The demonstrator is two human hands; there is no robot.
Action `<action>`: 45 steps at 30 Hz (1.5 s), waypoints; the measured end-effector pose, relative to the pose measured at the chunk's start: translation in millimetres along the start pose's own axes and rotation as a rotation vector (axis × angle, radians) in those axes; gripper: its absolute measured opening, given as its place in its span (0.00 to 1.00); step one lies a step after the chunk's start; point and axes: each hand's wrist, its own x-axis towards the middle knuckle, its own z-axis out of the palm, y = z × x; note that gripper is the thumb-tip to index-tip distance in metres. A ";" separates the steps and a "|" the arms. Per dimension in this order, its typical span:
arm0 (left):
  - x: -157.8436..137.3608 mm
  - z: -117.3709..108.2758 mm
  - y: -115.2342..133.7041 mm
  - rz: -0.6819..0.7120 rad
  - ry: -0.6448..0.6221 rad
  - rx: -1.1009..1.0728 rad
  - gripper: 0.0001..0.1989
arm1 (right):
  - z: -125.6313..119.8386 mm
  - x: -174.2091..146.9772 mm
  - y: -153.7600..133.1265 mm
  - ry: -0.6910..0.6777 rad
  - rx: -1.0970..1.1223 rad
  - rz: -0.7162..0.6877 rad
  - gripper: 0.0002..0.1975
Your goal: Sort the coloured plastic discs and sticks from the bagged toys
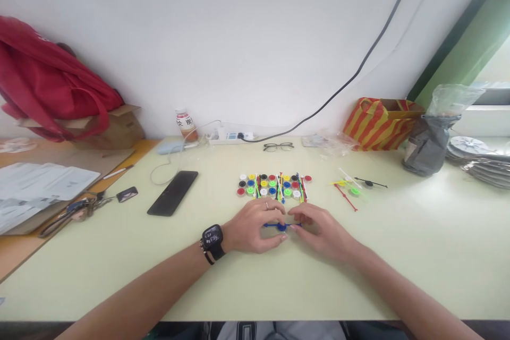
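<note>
Between my hands, just above or on the table, is a blue arrow spinner point(281, 227) with a round hub and a long pointer. My left hand point(255, 226) has its index finger and thumb on either side of the hub, with the arrow tip showing to the left. My right hand point(321, 231) has its thumb and curled fingers at the spinner's right end, partly covering it. Just beyond the hands lie rows of small coloured discs point(272, 177), with several coloured arrow pointers point(280, 183) between them. Several assembled spinners point(354, 190) lie to the right.
A black phone point(172, 193), keys point(79, 207) and a cardboard box point(111, 130) are on the left. Along the wall stand a bottle point(186, 126), a power strip point(231, 137), glasses point(278, 146) and a striped bag point(378, 124). A grey bag point(426, 146) stands at right.
</note>
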 end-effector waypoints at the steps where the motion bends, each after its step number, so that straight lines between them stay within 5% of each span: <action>1: -0.6 0.1 -0.7 -0.015 0.039 -0.015 0.08 | -0.1 -1.5 1.4 0.027 -0.008 0.028 0.13; 5: -2.2 -0.3 -6.1 -0.078 0.166 -0.066 0.08 | 2.1 -5.9 1.7 0.151 -0.035 0.170 0.26; 7: -2.7 -0.7 -9.0 -0.092 0.190 -0.088 0.10 | 1.9 -5.8 -2.7 0.194 -0.008 0.217 0.24; 9: -3.0 -1.4 -10.8 -0.115 0.214 -0.107 0.11 | -1.0 -4.8 -8.8 0.153 0.059 0.209 0.16; 13: -2.9 -2.7 -10.8 -0.160 0.288 -0.119 0.12 | -10.6 -3.7 -17.7 -0.017 0.290 0.108 0.32; 20: -0.9 -1.6 -9.2 -0.174 0.270 -0.132 0.11 | -3.2 -3.8 -16.2 0.125 0.005 -0.098 0.05; 30: 1.8 -1.3 -8.2 -0.195 0.208 -0.138 0.13 | 5.9 -3.7 -16.5 -0.021 -0.223 -0.248 0.21; 45: 2.6 1.3 -10.8 -0.199 0.162 -0.146 0.15 | 17.5 1.7 -7.3 -0.048 -0.184 -0.230 0.09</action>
